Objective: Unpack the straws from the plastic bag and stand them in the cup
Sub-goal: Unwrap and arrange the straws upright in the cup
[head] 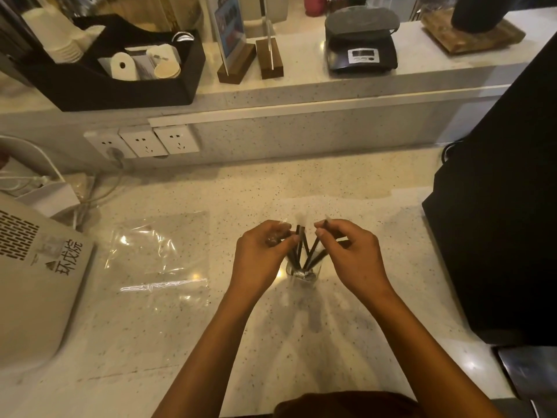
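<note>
Straws [304, 251], dark and thin, stand fanned out in a clear cup [304, 271] near the middle of a speckled stone counter [301, 188], directly between and just below a person's two bare hands. The left hand [265, 251] is curled, its fingertips pinched on something small and crumpled beside the tops of the left-leaning straws; what it is cannot be told. The right hand [349, 251] is likewise closed, thumb and forefinger gripping the upper end of a straw that leans right, with a scrap of clear wrapping showing above the fingers. Both hands hover over the rim of the cup, close together but apart from each other.

A clear plastic bag [159, 254] lies flat and open-looking on the counter, well to the left of the hands and the cup. Further left, at the counter's left edge, sits a white appliance [36, 273] with printed characters. A row of wall sockets [144, 143] is set in the riser at the back. On the raised ledge above stand a black organiser [99, 86] holding paper cups, two wooden sign stands [271, 58], and a black scale [361, 52].
</note>
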